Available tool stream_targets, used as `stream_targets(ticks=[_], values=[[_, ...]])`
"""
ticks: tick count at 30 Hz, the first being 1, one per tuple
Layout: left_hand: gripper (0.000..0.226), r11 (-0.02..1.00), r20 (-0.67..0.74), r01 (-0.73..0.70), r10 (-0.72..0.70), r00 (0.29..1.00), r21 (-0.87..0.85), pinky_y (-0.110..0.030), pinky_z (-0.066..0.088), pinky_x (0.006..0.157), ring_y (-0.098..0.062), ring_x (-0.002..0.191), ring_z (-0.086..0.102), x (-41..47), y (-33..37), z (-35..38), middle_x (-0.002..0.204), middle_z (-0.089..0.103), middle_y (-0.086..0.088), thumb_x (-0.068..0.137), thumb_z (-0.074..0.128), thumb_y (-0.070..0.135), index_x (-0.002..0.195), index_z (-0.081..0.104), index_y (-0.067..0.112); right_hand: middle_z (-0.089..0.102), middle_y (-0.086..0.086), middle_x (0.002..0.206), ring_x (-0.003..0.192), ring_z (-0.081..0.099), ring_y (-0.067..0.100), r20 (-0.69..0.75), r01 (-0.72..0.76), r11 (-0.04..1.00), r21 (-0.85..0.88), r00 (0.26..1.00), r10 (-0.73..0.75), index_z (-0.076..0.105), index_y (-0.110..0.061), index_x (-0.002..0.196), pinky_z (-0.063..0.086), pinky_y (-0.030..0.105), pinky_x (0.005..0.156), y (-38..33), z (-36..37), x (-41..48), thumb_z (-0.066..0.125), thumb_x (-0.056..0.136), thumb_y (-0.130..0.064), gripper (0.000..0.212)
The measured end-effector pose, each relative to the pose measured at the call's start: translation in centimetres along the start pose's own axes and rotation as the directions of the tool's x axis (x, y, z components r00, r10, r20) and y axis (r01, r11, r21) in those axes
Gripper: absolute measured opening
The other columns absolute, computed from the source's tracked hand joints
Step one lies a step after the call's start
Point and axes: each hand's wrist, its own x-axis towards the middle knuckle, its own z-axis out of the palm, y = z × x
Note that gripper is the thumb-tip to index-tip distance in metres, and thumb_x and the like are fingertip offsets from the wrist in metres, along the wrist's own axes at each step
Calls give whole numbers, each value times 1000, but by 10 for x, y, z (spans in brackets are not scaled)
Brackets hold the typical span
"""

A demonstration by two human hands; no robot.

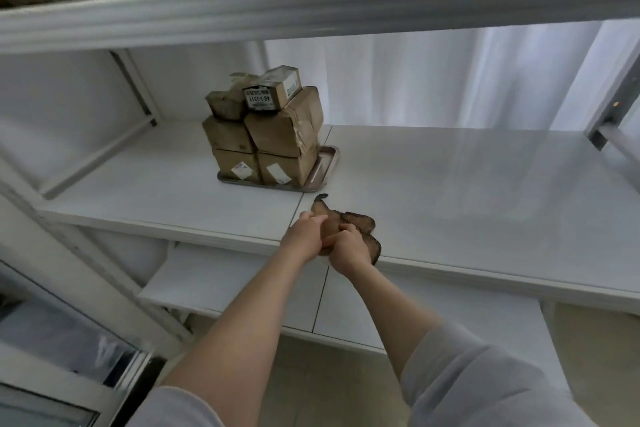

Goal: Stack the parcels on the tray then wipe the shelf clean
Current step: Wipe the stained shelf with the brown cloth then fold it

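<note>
Though parcels (266, 135) stacked, hands (325, 237) w/ cloth (360, 224) at shelf (450, 184) edge.

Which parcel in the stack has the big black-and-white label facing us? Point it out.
The small top right parcel; its label reads upside down, unlike the plain brown parcel beside it.

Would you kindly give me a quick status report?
Both hands gripping brown cloth at white shelf edge. Brown cardboard parcels stacked on metal tray. Nothing obstructing.

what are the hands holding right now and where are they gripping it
Both hands hold a brown cloth on the shelf near its front edge. The left hand and right hand bunch its near end; the rest spreads out to the right.
</note>
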Motion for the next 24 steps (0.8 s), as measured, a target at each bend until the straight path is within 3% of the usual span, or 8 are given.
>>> stream_targets(ticks=[2, 8, 12, 14, 17, 19, 21, 24], values=[[57, 999, -15, 26, -26, 1000, -19, -43, 37, 109, -29, 134, 38, 5, -18, -7, 153, 25, -6, 92, 43, 3, 145, 37, 22, 43, 2, 140, 115, 46, 19, -3, 35, 999, -22, 999, -35, 61, -10, 126, 39, 22, 81, -17, 20, 9, 64, 84, -15, 42], [47, 996, -43, 86, -85, 995, 33, -39, 41, 103, -31, 123, 48, 11, -59, -23, 142, 36, -9, 93, 44, 13, 139, 44, 22, 47, 0, 129, 114, 42, 23, 17, 95, 987, -130, 995, -94, 68, -18, 118, 36, 24, 91, -47, 51, 27, 75, 76, -29, 44], [28, 984, -81, 131, -121, 989, 124, -35, 46, 84, -30, 105, 57, 12, -61, -31, 118, 59, -13, 91, 44, 13, 112, 61, 10, 54, -1, 116, 111, 47, 23, 57, 142, 975, -169, 989, -134, 73, -15, 104, 41, 27, 84, -57, 60, 26, 74, 77, -22, 27], [22, 972, -72, 184, -175, 982, 148, -35, 48, 79, -32, 97, 60, 10, -61, -37, 109, 62, -16, 90, 44, 11, 102, 61, 3, 66, 1, 105, 98, 57, 19, 121, 174, 972, -158, 980, -156, 78, -17, 92, 47, 26, 78, -62, 57, 21, 69, 80, -12, 16], [11, 963, -32, 225, -223, 974, 148, -33, 56, 74, -31, 80, 62, 4, -61, -46, 90, 63, -15, 88, 49, 10, 86, 58, 4, 74, 4, 82, 66, 59, 8, 193, 226, 972, 64, 953, -234, 80, -10, 85, 47, 15, 62, -66, 36, 6, 51, 80, 9, 34], [16, 970, -86, 226, -218, 972, 94, -35, 57, 80, -30, 85, 65, 4, -60, -51, 96, 67, -13, 86, 49, 10, 92, 63, 3, 71, 2, 71, 58, 60, 8, 106, 210, 953, 221, 966, -237, 77, -10, 74, 51, 18, 59, -70, 17, -5, 46, 80, 14, 40], [26, 978, -171, 202, -191, 967, 52, -34, 54, 83, -30, 99, 63, 6, -56, -55, 111, 64, -12, 88, 48, 11, 109, 64, 10, 72, -1, 78, 72, 67, 13, -75, 223, 936, 274, 975, -210, 68, -26, 58, 56, 26, 74, -70, 3, -3, 45, 80, 12, 50], [34, 984, -213, 165, -147, 966, 66, -35, 47, 85, -28, 111, 56, 5, -53, -56, 124, 56, -10, 92, 43, 8, 123, 57, 13, 67, -5, 101, 101, 56, 19, -260, 163, 985, 64, 955, -141, 61, -36, 56, 50, 35, 87, -65, -15, 3, 53, 80, -3, 42]])
